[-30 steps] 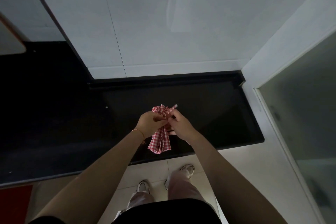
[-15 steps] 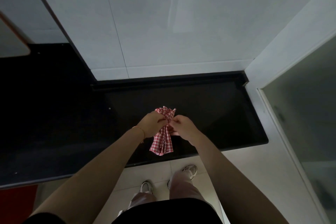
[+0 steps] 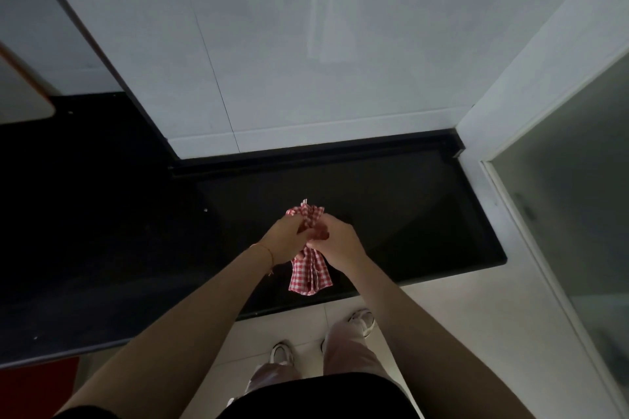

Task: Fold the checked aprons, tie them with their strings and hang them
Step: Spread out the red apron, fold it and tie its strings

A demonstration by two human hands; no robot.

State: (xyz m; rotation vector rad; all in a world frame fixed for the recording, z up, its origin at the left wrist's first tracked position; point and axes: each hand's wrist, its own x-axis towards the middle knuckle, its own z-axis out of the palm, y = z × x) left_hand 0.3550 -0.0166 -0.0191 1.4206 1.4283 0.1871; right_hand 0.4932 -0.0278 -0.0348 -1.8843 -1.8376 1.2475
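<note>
Apron (image 3: 309,274), red-and-white checked and bunched into a narrow bundle, is held above the black worktop (image 3: 408,214). Left hand (image 3: 285,241) and right hand (image 3: 335,243) both grip its middle with curled fingers.

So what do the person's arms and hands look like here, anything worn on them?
Both arms are bare from wrist to upper arm, with no gloves or sleeves in view. The left hand has a thin bracelet at the wrist. The right hand and its wrist show nothing worn. No rings can be made out.
</note>
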